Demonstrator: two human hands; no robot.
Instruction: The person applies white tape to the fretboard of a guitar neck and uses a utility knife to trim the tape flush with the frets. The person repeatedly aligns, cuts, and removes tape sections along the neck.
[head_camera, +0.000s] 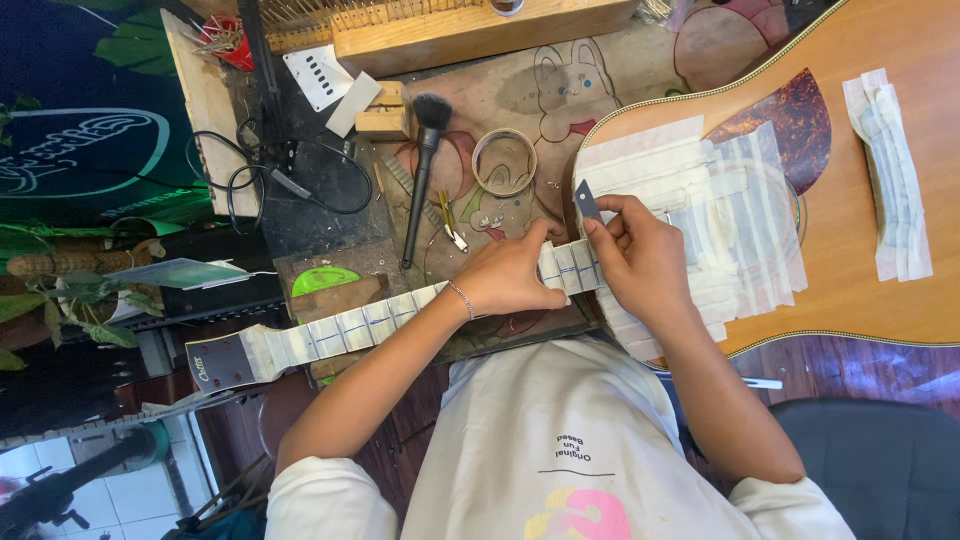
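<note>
A: Head view, what's the left hand (510, 275) doing?

B: It lies on the guitar neck (380, 320), which is covered w/ pale masking tape. Fingers curl over the taped fretboard and the thumb points toward the right hand, pressing the tape down, gripping nothing loose.

A: And the right hand (635, 255)?

B: Just beside the left, near where the neck meets the body. Its fingers are pinched narrow on a small dark blade (587, 203), which sticks up above the fingertips (I can't tell if its edge touches the tape).

A: Where's the guitar itself?

B: An acoustic guitar body (850, 270) lies flat across the worktop (330, 215), body at frame right, headstock (222, 362) lower left. More tape strips cover the soundhole area (720, 200), next to a reddish-brown pickguard (790, 115), and the bridge (890, 180) is taped too.

A: Other stuff nearby?

B: A black brush (422, 165) and a tape roll (504, 161) sit on a mat w/ a cartoon rabbit, above the hands. Black cable (250, 180) coils further left.
</note>
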